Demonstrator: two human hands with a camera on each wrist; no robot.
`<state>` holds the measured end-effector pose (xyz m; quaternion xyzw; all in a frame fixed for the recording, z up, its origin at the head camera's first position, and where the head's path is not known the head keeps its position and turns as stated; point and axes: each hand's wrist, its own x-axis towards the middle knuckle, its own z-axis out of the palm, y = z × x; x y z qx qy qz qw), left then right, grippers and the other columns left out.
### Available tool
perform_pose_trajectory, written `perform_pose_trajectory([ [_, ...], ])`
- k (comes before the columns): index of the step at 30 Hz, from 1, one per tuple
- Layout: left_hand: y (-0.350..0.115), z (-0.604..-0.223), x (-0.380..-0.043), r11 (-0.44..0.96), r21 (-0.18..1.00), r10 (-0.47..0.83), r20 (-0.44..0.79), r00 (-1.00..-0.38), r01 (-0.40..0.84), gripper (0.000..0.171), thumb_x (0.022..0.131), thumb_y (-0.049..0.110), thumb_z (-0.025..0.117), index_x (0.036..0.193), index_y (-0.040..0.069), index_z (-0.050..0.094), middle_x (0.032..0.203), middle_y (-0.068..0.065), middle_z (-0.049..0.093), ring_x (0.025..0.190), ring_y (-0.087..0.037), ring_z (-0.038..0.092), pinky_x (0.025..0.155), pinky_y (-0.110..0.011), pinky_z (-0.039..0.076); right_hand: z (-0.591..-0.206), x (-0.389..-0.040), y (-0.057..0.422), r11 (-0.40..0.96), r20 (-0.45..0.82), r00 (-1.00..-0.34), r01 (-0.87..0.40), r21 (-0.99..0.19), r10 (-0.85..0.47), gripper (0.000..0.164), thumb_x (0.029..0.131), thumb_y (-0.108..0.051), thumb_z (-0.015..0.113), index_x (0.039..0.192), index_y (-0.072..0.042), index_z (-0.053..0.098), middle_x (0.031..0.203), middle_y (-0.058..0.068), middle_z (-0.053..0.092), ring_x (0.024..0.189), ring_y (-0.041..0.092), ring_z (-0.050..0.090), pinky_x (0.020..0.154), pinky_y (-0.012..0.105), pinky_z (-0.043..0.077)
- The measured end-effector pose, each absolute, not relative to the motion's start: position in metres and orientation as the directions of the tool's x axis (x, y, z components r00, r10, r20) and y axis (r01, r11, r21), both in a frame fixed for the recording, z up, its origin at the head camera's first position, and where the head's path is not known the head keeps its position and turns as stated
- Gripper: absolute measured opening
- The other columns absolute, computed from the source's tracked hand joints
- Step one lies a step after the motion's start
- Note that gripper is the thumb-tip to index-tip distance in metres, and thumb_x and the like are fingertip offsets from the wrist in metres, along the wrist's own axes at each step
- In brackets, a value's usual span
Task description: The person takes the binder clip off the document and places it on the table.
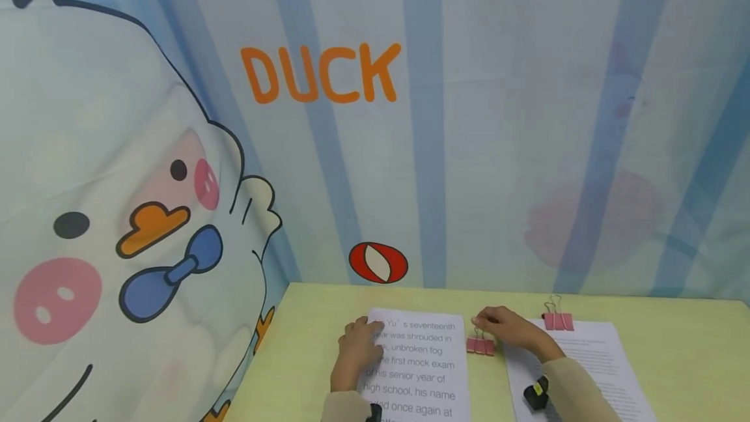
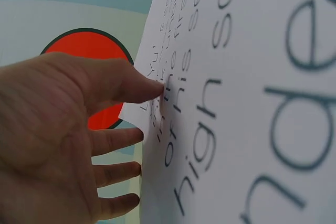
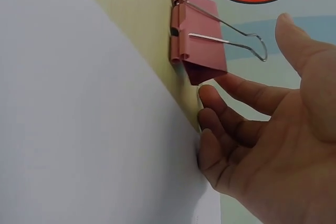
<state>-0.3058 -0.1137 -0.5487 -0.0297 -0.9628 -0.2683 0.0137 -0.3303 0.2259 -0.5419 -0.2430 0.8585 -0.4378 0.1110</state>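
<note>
In the head view, my left hand (image 1: 356, 349) rests at the left edge of a large-print sheet (image 1: 418, 376) near its top corner. The left wrist view shows the thumb (image 2: 139, 85) on the printed face and the other visible fingers (image 2: 118, 174) extended at the edge. My right hand (image 1: 518, 329) is at a pink binder clip (image 1: 480, 346) lying right of that sheet. In the right wrist view, the thumb (image 3: 296, 38) stands apart from the clip (image 3: 202, 35) and its wire handles, and the loosely bent fingers (image 3: 236, 124) lie beside it.
Under my right forearm lies a small-print sheet (image 1: 597, 370), with another pink binder clip (image 1: 558, 321) at its top edge. The pale yellow table (image 1: 293, 344) ends at a patterned curtain (image 1: 486, 148) at the back. A cartoon duck (image 1: 117, 181) covers the left side.
</note>
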Motion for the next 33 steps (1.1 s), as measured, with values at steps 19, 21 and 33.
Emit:
perform_pose_trajectory([
  [19, -0.120, -0.521, -0.311, 0.796, 0.580, 0.098, 0.159, -0.982, 0.173, 0.037, 0.091, 0.010, 0.065, 0.127, 0.001, 0.068, 0.143, -0.023, 0.052, 0.128, -0.051, 0.046, 0.099, -0.074, 0.034, -0.509, -0.324, 0.248, 0.574, 0.056, -0.909, -0.307, -0.759, -0.413, 0.047, 0.104, -0.029, 0.056, 0.130, 0.011, 0.056, 0.115, 0.014, 0.064, 0.105, 0.031, 0.060, 0.086, 0.049, 0.051],
  [21, -0.115, -0.515, -0.311, 0.785, 0.584, 0.131, 0.171, -0.976, 0.208, 0.039, 0.092, 0.010, 0.064, 0.129, 0.000, 0.066, 0.143, -0.023, 0.052, 0.129, -0.051, 0.046, 0.100, -0.074, 0.033, -0.505, -0.324, 0.252, 0.578, 0.052, -0.911, -0.303, -0.757, -0.409, 0.048, 0.104, -0.029, 0.056, 0.130, 0.011, 0.056, 0.116, 0.015, 0.064, 0.106, 0.033, 0.060, 0.087, 0.050, 0.051],
  [33, -0.078, -0.498, -0.306, 0.693, 0.646, 0.288, 0.159, -0.944, 0.321, 0.049, 0.094, 0.014, 0.068, 0.140, 0.001, 0.056, 0.148, -0.020, 0.049, 0.136, -0.042, 0.045, 0.110, -0.059, 0.038, -0.495, -0.317, 0.279, 0.587, 0.057, -0.918, -0.297, -0.753, -0.392, 0.047, 0.104, -0.028, 0.057, 0.131, 0.011, 0.055, 0.120, 0.022, 0.061, 0.106, 0.037, 0.061, 0.080, 0.050, 0.054],
])
